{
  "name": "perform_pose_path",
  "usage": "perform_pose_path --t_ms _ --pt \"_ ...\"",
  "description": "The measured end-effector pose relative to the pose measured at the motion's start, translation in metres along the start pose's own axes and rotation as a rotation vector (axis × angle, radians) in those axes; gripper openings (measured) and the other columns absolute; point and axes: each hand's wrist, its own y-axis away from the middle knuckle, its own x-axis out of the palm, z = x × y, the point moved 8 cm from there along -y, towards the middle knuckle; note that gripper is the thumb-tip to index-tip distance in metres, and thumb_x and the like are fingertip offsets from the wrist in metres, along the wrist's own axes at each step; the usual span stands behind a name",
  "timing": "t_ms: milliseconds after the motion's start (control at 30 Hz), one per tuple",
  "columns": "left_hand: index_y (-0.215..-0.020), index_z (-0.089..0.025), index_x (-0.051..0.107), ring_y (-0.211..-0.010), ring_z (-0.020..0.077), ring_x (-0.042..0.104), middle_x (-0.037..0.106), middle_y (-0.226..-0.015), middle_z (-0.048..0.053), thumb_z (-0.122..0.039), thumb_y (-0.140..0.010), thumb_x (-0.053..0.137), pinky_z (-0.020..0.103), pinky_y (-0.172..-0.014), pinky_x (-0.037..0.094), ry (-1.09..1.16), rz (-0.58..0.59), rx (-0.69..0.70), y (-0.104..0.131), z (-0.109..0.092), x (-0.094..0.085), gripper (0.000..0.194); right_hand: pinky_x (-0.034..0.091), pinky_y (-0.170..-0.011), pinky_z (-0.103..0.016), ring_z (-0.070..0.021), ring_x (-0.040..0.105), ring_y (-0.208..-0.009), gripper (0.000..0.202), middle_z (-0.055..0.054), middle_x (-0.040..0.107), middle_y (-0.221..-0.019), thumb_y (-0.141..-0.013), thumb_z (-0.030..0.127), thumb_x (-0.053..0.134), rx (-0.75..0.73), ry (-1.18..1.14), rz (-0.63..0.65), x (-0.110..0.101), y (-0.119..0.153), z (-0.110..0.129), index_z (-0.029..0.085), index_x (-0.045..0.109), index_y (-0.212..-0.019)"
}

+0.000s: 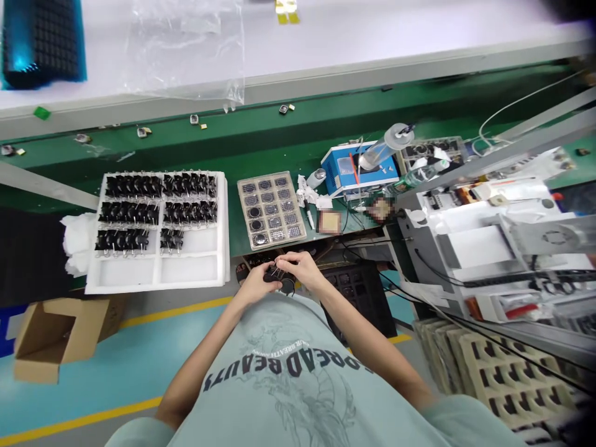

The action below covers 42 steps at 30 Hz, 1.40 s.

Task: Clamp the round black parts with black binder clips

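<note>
Close to my body, just off the bench's front edge, my left hand [257, 284] is closed around a small black part [274, 274]. Thin silver wires like clip handles stick up from it. The fingers of my right hand [298, 268] pinch together at these wires; exactly what they grip is too small to make out. A round dark piece [287, 285] shows just below my fingers; whether it joins the held part I cannot tell. Beyond my hands lies a clear plastic tray [294, 238] of round dark parts. To the left, a white foam tray [190, 273] holds rows of black parts with silver wire clips.
Behind the plastic tray, a blue box device [331, 180] stands beside a white-capped bottle [316, 178], crumpled tissue and a marker [309, 216]. Grey machinery [437, 248] with cables occupies the right. A cardboard box [79, 323] sits at lower left; a shelf [326, 56] overhangs the bench.
</note>
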Motion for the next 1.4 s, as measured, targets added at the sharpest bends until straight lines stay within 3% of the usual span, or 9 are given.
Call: perform_pose_path --t_ms 167,300,367,533,667,833,967,1200,1400 --pt "-0.120 -0.012 0.067 -0.073 0.0192 0.067 0.073 -0.091 0.008 -0.013 -0.065 0.081 0.031 -0.067 0.056 0.214 -0.050 -0.145 0.015 0.034 -0.018 0.057 0.050 -0.076 -0.036 -0.0225 0.064 -0.081 0.042 -0.007 0.073 -0.084 -0.075 0.057 0.076 0.085 -0.049 -0.072 -0.007 -0.007 -0.026 0.018 0.080 -0.089" --pt "-0.121 -0.016 0.065 -0.075 0.0164 0.070 0.072 -0.098 0.008 -0.013 -0.069 0.083 0.028 -0.068 0.060 0.485 -0.282 -0.306 0.023 0.067 -0.053 0.056 0.048 -0.095 -0.043 -0.0285 0.063 -0.109 0.066 -0.012 0.070 -0.118 -0.067 0.057 0.081 0.201 0.034 -0.106 -0.007 -0.015 -0.068 0.020 0.071 -0.121" --pt "-0.111 -0.014 0.067 -0.073 0.0146 0.070 0.072 -0.094 0.007 -0.010 -0.072 0.081 0.025 -0.067 0.061 0.605 -0.282 -0.341 0.015 0.072 -0.053 0.042 0.044 -0.104 -0.047 -0.0314 0.056 -0.123 0.085 -0.015 0.060 -0.136 -0.059 0.050 0.087 0.183 0.121 -0.142 -0.009 -0.014 -0.082 0.022 0.062 -0.134" --pt "-0.088 -0.008 0.070 -0.067 0.0141 0.069 0.073 -0.082 0.010 -0.002 -0.077 0.074 0.022 -0.064 0.059 0.784 -0.014 -0.486 -0.033 0.066 0.012 0.013 0.047 -0.101 -0.043 -0.0281 0.057 -0.124 0.087 -0.013 0.056 -0.143 -0.061 0.042 0.087 -0.051 0.027 -0.059 -0.018 0.010 -0.077 0.027 0.055 -0.140" --pt "-0.085 -0.009 0.069 -0.063 0.0133 0.068 0.072 -0.078 0.009 -0.001 -0.079 0.071 0.023 -0.064 0.058 0.786 0.104 -0.538 -0.068 0.056 0.075 0.010 0.052 -0.094 -0.040 -0.0237 0.068 -0.101 0.055 -0.009 0.071 -0.116 -0.070 0.042 0.078 -0.048 -0.002 -0.286 -0.068 0.031 -0.081 0.021 0.067 -0.120" --pt "-0.083 -0.011 0.064 -0.057 0.0146 0.063 0.065 -0.069 0.008 -0.024 -0.094 0.056 0.028 -0.060 0.057 0.782 -0.058 -0.613 -0.111 0.059 0.114 0.018 0.053 -0.089 -0.039 -0.0255 0.070 -0.093 0.040 -0.008 0.075 -0.099 -0.068 0.038 0.072 0.155 0.243 -0.650 -0.149 0.042 -0.098 0.018 0.066 -0.102" --pt "-0.083 -0.015 0.055 -0.058 0.0121 0.058 0.055 -0.063 0.001 -0.015 -0.097 0.046 0.030 -0.069 0.058 0.788 -0.163 -0.668 -0.146 0.064 0.136 0.017 0.052 -0.086 -0.036 -0.0254 0.071 -0.091 0.034 -0.007 0.075 -0.093 -0.064 0.032 0.072 0.327 0.476 -0.803 -0.198 0.051 -0.100 0.020 0.062 -0.094" --pt "-0.085 -0.017 0.051 -0.059 0.0087 0.054 0.052 -0.067 -0.002 -0.014 -0.098 0.048 0.029 -0.076 0.057 0.777 -0.195 -0.665 -0.171 0.061 0.154 0.014 0.053 -0.078 -0.034 -0.0224 0.069 -0.077 0.043 -0.007 0.073 -0.091 -0.064 0.031 0.069 0.274 0.442 -0.862 -0.224 0.063 -0.088 0.017 0.059 -0.104" --pt "-0.084 -0.013 0.061 -0.067 0.0182 0.068 0.063 -0.073 0.007 -0.024 -0.094 0.059 0.034 -0.072 0.058 0.838 -0.099 -0.592 -0.120 0.045 0.105 0.015 0.054 -0.079 -0.036 -0.0203 0.066 -0.073 0.054 -0.014 0.069 -0.112 -0.066 0.042 0.071 0.131 0.497 -0.694 -0.194 0.017 -0.062 0.014 0.067 -0.112"
